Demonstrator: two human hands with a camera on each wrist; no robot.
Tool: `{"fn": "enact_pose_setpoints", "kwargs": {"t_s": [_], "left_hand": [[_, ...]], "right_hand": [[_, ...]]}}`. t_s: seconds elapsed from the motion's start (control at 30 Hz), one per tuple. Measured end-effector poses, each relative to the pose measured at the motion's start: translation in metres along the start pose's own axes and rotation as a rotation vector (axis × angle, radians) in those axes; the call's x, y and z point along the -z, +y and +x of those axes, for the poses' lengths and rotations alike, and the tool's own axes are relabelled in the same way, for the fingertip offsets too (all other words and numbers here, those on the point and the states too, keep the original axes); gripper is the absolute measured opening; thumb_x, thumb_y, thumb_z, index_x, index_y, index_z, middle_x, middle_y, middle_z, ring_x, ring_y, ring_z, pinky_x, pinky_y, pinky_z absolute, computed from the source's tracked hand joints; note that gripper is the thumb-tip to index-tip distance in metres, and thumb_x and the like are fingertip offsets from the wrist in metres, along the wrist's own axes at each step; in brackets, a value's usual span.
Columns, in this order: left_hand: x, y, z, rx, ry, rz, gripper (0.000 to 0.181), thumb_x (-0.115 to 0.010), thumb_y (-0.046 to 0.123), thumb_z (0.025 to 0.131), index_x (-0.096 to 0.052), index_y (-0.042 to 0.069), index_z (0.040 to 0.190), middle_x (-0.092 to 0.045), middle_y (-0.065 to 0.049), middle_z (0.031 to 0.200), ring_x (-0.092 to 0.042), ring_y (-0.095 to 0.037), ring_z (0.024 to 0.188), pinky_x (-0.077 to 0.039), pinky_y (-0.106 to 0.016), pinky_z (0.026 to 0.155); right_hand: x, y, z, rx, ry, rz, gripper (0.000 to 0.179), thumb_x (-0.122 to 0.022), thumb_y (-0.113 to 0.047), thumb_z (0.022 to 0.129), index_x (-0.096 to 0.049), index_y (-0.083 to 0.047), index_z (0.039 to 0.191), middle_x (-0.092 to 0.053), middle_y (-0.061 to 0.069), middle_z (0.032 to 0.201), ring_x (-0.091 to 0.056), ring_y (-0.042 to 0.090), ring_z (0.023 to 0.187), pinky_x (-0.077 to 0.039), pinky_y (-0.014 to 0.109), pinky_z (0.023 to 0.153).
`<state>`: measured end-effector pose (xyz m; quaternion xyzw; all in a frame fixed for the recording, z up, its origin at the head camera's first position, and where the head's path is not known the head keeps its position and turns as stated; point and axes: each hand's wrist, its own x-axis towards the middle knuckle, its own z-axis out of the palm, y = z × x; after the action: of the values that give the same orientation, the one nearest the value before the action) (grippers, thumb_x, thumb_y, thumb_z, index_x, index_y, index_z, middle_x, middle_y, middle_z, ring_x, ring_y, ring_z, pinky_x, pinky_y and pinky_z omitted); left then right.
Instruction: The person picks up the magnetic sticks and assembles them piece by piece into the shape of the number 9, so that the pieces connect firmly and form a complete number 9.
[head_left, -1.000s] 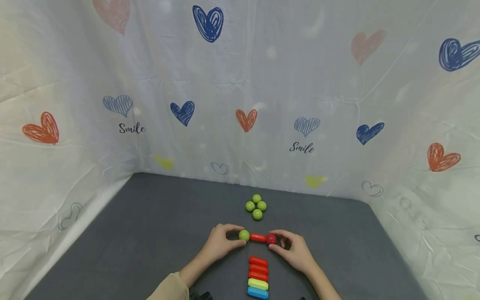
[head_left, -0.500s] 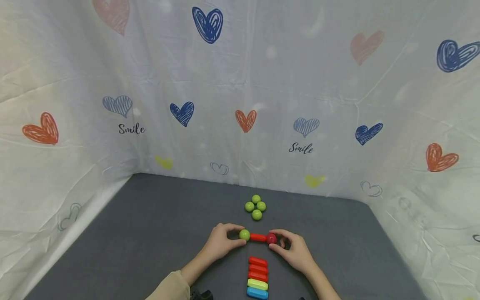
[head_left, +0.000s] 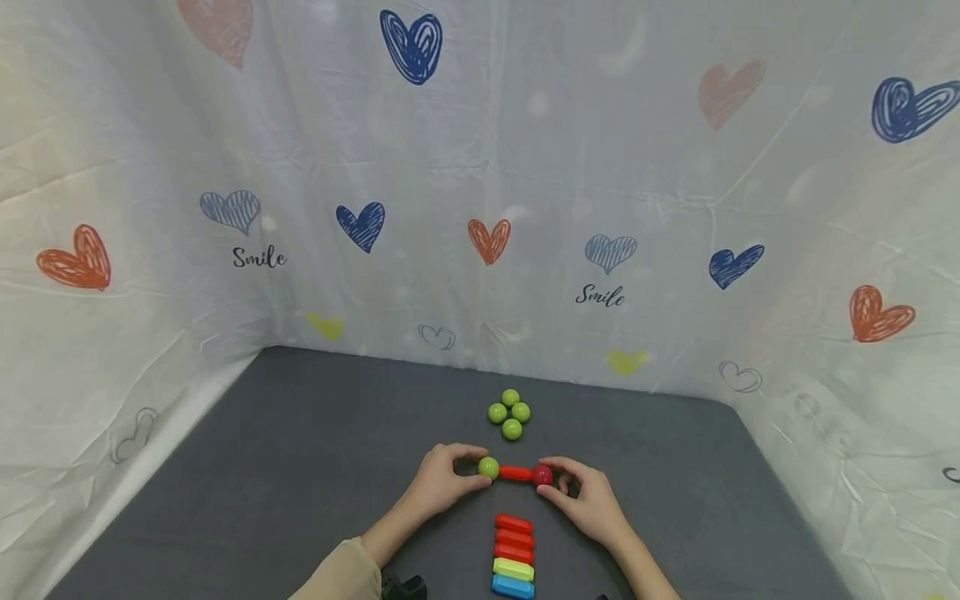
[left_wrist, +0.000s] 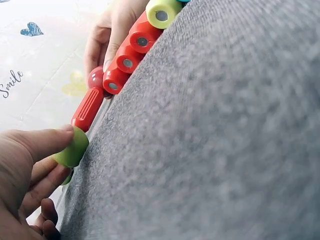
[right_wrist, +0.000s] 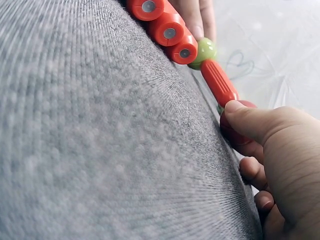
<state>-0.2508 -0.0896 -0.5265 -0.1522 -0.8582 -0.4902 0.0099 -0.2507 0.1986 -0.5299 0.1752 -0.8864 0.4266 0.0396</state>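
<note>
My left hand [head_left: 444, 482] pinches a green ball [head_left: 488, 468] between thumb and fingers. A short red rod [head_left: 515, 473] runs from that ball to a dark red ball [head_left: 542, 475], which my right hand [head_left: 588, 498] pinches at the other end. Ball, rod and ball form one straight, level bar. In the left wrist view the thumb presses on the green ball [left_wrist: 73, 148], and the ribbed rod [left_wrist: 87, 109] meets it. The right wrist view has the thumb over the dark red ball [right_wrist: 238, 123], partly hiding it.
Nearer me lies a column of rods: several red ones [head_left: 513, 538], a yellow-green one [head_left: 513, 569] and a blue one [head_left: 513, 587], with grey metal discs in their ends. Beyond the hands several green balls [head_left: 512, 429] sit clustered on the dark grey table [head_left: 337, 433]. A heart-printed curtain [head_left: 450, 283] surrounds it.
Both hands keep their hold on the two balls, and the bar stays in nearly the same place. The head view has shifted very slightly.
</note>
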Motion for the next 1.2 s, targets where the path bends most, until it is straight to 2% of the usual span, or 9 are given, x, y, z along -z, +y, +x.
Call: {"fn": "enact_pose_setpoints", "kwargs": {"t_s": [0.17,0.33,0.47,0.57,0.7,0.8,1.0,1.07,1.2], "left_hand": [[0.004,0.006,-0.001,0.001,0.053,0.01,0.043,-0.088,0.033,0.089,-0.079,0.01,0.124,-0.077,-0.003,0.121,-0.067,-0.029,0.115,-0.054,-0.046,0.093],[0.007,0.018,-0.003,-0.007,0.105,0.061,0.043,-0.089,0.032,0.088,-0.079,0.012,0.125,-0.076,-0.001,0.12,-0.058,-0.023,0.099,-0.045,-0.035,0.081],[0.007,0.028,-0.003,-0.041,0.105,0.081,0.04,-0.088,0.029,0.089,-0.08,0.013,0.124,-0.076,0.001,0.12,-0.058,-0.022,0.093,-0.044,-0.031,0.077],[0.006,0.034,-0.004,-0.082,0.069,0.072,0.037,-0.087,0.027,0.09,-0.08,0.013,0.124,-0.076,0.001,0.119,-0.057,-0.017,0.08,-0.045,-0.027,0.069],[0.003,0.039,-0.007,-0.123,-0.004,0.03,0.034,-0.086,0.025,0.092,-0.08,0.013,0.124,-0.077,-0.001,0.114,-0.047,-0.007,0.061,-0.041,-0.023,0.056],[0.0,0.04,-0.01,-0.127,-0.078,0.0,0.031,-0.086,0.026,0.092,-0.082,0.014,0.12,-0.077,0.002,0.11,-0.045,-0.003,0.058,-0.041,-0.021,0.055],[-0.005,0.038,-0.017,-0.116,-0.22,0.018,0.027,-0.087,0.026,0.091,-0.083,0.016,0.116,-0.068,0.012,0.084,-0.044,-0.004,0.051,-0.039,-0.021,0.052],[-0.007,0.038,-0.018,-0.118,-0.243,0.037,0.026,-0.086,0.026,0.091,-0.083,0.017,0.116,-0.071,0.014,0.087,-0.045,-0.003,0.05,-0.04,-0.02,0.051],[-0.01,0.037,-0.02,-0.118,-0.265,0.068,0.025,-0.087,0.025,0.091,-0.083,0.019,0.116,-0.076,0.016,0.106,-0.048,-0.001,0.052,-0.042,-0.019,0.053]], "right_hand": [[0.0,0.0,0.0,-0.009,-0.007,-0.001,0.035,-0.088,-0.027,0.089,-0.078,-0.02,0.122,-0.056,-0.01,0.075,-0.049,0.003,0.066,-0.036,0.021,0.061],[0.0,-0.001,-0.001,-0.021,-0.014,0.002,0.036,-0.088,-0.025,0.089,-0.078,-0.019,0.123,-0.056,-0.01,0.076,-0.049,0.003,0.066,-0.036,0.021,0.06],[-0.001,0.0,0.0,-0.012,-0.01,0.006,0.036,-0.088,-0.025,0.089,-0.078,-0.018,0.123,-0.057,-0.01,0.076,-0.05,0.003,0.066,-0.037,0.021,0.061],[-0.001,0.0,0.0,0.006,0.005,0.008,0.035,-0.088,-0.025,0.089,-0.078,-0.017,0.122,-0.057,-0.01,0.076,-0.049,0.002,0.066,-0.038,0.021,0.06],[-0.002,0.001,0.0,0.036,0.021,0.008,0.033,-0.088,-0.023,0.09,-0.078,-0.016,0.121,-0.057,-0.011,0.076,-0.049,0.002,0.065,-0.038,0.021,0.059],[-0.002,0.002,0.0,0.038,0.016,0.008,0.034,-0.088,-0.023,0.09,-0.078,-0.016,0.121,-0.056,-0.011,0.075,-0.049,0.001,0.064,-0.037,0.021,0.058],[0.001,0.001,0.0,0.008,-0.012,0.011,0.036,-0.088,-0.027,0.09,-0.077,-0.018,0.123,-0.056,-0.01,0.076,-0.049,0.002,0.065,-0.037,0.021,0.06],[0.001,0.001,0.0,-0.001,-0.018,0.01,0.036,-0.087,-0.027,0.09,-0.077,-0.019,0.123,-0.057,-0.01,0.076,-0.049,0.003,0.066,-0.038,0.021,0.06],[0.001,0.0,0.001,-0.013,-0.021,0.006,0.037,-0.088,-0.028,0.09,-0.077,-0.018,0.124,-0.056,-0.01,0.076,-0.05,0.003,0.065,-0.038,0.021,0.061]]}}
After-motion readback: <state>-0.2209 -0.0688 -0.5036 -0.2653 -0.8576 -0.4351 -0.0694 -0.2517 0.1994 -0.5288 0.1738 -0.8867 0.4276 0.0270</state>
